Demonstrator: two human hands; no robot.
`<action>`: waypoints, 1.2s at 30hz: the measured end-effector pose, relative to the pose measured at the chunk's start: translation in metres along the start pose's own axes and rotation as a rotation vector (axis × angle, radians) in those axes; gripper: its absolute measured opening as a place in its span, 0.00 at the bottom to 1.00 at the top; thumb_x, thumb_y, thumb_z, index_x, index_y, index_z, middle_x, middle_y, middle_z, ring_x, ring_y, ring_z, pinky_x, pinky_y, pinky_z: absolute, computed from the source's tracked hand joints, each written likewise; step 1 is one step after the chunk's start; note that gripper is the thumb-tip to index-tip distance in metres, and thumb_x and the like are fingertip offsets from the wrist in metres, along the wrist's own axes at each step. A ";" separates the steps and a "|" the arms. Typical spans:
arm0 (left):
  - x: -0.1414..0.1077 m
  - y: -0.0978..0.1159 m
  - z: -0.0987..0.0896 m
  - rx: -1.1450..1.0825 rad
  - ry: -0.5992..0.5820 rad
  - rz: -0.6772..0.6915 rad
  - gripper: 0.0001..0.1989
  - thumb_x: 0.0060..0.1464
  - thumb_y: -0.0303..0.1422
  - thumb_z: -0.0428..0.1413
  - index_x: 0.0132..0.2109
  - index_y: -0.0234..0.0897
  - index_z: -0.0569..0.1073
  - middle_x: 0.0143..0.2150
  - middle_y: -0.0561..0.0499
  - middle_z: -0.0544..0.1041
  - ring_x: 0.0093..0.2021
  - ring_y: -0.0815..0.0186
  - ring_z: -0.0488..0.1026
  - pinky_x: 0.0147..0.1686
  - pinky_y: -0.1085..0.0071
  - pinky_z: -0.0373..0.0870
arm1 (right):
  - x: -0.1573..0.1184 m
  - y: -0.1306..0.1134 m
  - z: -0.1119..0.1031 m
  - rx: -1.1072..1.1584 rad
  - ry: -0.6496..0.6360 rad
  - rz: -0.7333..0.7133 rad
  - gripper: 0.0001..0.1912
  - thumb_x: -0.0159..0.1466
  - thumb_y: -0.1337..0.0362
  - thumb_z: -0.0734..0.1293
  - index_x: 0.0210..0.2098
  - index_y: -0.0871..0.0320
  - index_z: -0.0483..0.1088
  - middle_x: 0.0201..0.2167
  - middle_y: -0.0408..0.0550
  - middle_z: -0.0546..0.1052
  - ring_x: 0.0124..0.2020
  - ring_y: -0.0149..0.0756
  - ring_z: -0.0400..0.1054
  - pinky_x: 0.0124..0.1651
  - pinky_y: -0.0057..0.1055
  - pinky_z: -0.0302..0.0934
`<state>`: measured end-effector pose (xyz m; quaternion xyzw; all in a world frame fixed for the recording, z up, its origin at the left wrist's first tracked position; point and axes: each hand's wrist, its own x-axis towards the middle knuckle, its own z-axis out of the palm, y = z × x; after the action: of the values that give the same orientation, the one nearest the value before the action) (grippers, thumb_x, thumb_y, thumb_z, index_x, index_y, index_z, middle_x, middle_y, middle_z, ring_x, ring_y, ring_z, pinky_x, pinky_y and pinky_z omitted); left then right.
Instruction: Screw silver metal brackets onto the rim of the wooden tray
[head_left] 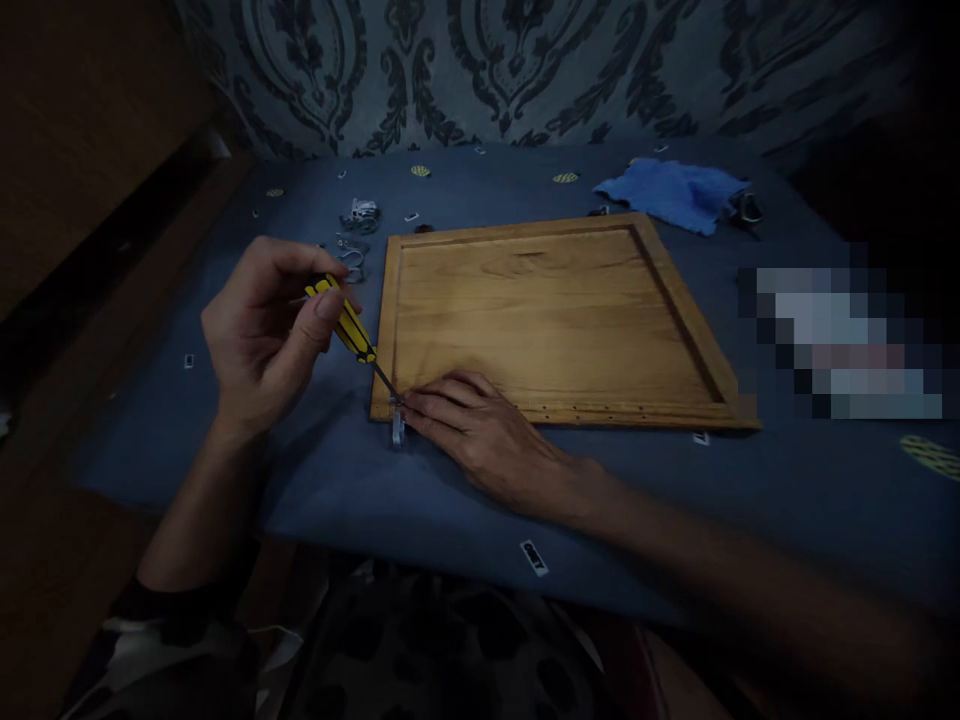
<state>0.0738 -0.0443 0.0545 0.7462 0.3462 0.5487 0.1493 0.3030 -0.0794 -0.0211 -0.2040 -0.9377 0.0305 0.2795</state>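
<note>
My left hand [262,335] is closed around the yellow and black handle of a screwdriver [349,325], pinched between thumb and fingers. Its shaft slants down to a small metal hinge [398,428] at the near left corner of a framed wooden panel [517,310]. The hinge juts past the panel's near edge. My right hand [491,435] lies along that edge with its fingers stretched out. Its fingertips reach the hinge and the screwdriver's tip; the thumb is hidden. Small holes run along the near rail, right of this hand.
Loose metal hardware [360,215] lies beyond the panel's left side, with smaller metal pieces [351,262] nearer. A blue cloth [679,193] rests at the back right, beside a dark object [748,210]. Everything lies on dark blue patterned fabric [322,490]. A blurred-out patch covers the right side.
</note>
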 end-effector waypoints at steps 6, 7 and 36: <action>-0.001 -0.005 -0.002 0.119 0.021 0.059 0.11 0.60 0.42 0.64 0.50 0.54 0.79 0.41 0.51 0.80 0.38 0.62 0.80 0.22 0.65 0.74 | 0.000 0.000 0.000 0.010 0.028 -0.008 0.17 0.74 0.74 0.57 0.56 0.68 0.72 0.51 0.57 0.81 0.53 0.45 0.70 0.56 0.44 0.65; 0.000 -0.005 -0.002 0.128 0.028 0.075 0.13 0.58 0.42 0.66 0.50 0.54 0.79 0.41 0.51 0.79 0.39 0.62 0.79 0.21 0.66 0.73 | 0.000 0.000 0.000 0.011 0.024 -0.005 0.17 0.74 0.74 0.57 0.56 0.68 0.72 0.52 0.57 0.81 0.53 0.45 0.70 0.56 0.44 0.65; 0.001 -0.009 0.006 0.038 0.076 0.087 0.18 0.54 0.37 0.70 0.50 0.40 0.77 0.40 0.56 0.76 0.32 0.74 0.73 0.23 0.72 0.71 | 0.000 0.001 0.001 0.005 -0.002 0.015 0.17 0.75 0.71 0.57 0.56 0.64 0.73 0.52 0.55 0.81 0.53 0.43 0.71 0.56 0.46 0.65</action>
<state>0.0762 -0.0367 0.0480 0.7417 0.3294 0.5760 0.0979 0.3029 -0.0788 -0.0216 -0.2101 -0.9364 0.0351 0.2788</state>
